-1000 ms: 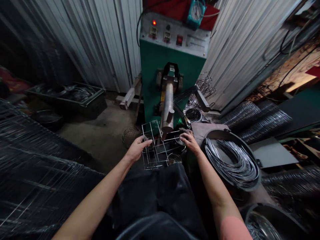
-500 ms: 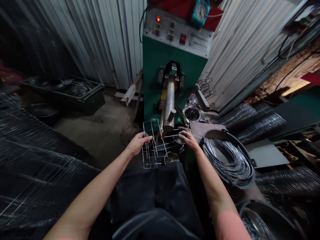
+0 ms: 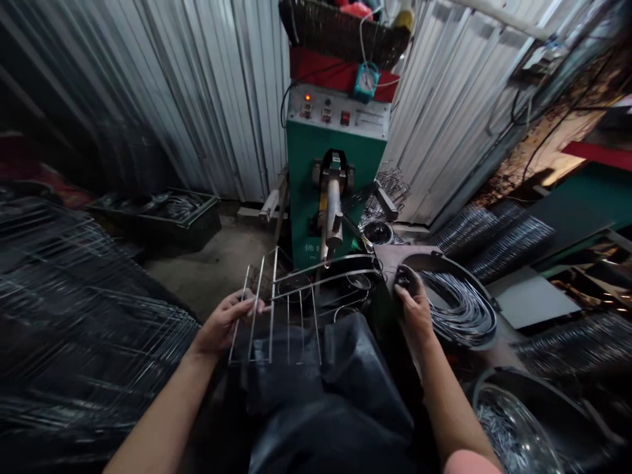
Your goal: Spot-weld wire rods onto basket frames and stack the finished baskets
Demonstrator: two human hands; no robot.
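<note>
The left hand [image 3: 224, 324] pinches a silvery, boxy wire frame [image 3: 273, 303]. The right hand [image 3: 415, 304] curls near a round, dark pan [image 3: 461, 268], its grip unclear.

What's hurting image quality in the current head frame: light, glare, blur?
Head view: dim overall, mesh stack at left dark and smeared; head view: pale glints along the wire coil; head view: wire frame in the left hand reads thin against dark clothing.
</note>
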